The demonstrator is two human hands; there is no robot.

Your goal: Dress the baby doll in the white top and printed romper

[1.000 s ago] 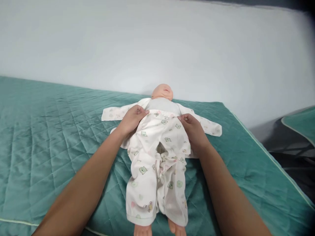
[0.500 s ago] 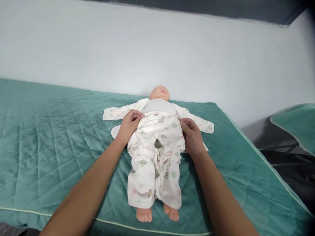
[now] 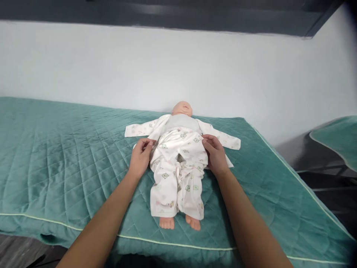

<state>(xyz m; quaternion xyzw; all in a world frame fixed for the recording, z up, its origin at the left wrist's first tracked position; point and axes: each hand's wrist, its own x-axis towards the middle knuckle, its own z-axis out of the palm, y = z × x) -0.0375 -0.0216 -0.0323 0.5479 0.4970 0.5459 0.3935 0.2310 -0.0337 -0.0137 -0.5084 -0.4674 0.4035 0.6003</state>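
- White printed pants [image 3: 192, 150] on doll [image 3: 182, 108], which lies on its back on green quilt [image 3: 83, 167].
- Right hand [image 3: 219, 156]: fingers seem to pinch the waistband [image 3: 181, 128] at one side.
- Left hand [image 3: 141, 158]: fingers bunched beside the opposite hip; we can't tell if they grip cloth.
- We'd guess light, soft, stretchy; hold at waistband sides.

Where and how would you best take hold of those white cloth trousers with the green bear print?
I'd pinch the gathered waistband at both ends, coming in from either side. The white bear-print cloth trousers are on a peach-coloured doll lying face up, so both ends seem easy to reach, and the loose fabric should fold readily.
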